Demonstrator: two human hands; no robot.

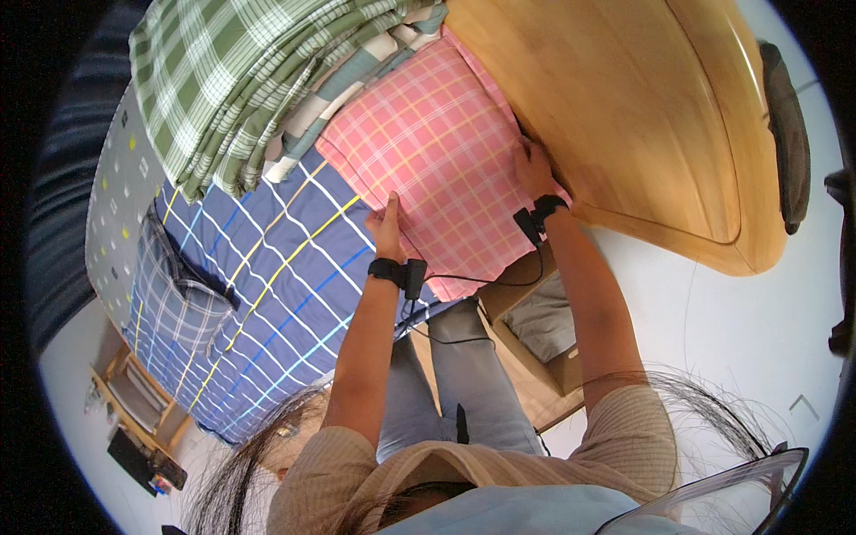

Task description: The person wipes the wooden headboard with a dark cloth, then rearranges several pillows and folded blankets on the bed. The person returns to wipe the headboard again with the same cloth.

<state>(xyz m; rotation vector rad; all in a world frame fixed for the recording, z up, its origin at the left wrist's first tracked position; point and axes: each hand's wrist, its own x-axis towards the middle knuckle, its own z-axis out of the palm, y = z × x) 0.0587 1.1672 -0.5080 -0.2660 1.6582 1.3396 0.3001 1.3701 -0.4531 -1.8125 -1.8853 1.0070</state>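
A pink plaid pillow [428,154] with yellow and white lines lies on the blue checked bedding [281,267]. My left hand [386,231] grips its left edge, thumb on top and the other fingers mostly hidden. On the opposite edge, close to the wooden headboard, my right hand [533,170] has hold of the pillow, its fingertips partly out of sight. The pillow's far side touches a stack of folded blankets, the upper one green-and-white plaid [221,87], with a grey-and-white checked layer [334,93] beneath.
The wooden headboard [622,114] rises at the right. An open cardboard box [501,294] containing grey cloth [545,317] stands by my legs. A grey-blue plaid pillow [187,301] lies on the bed's left part. A black cable [468,277] links my two wrist straps.
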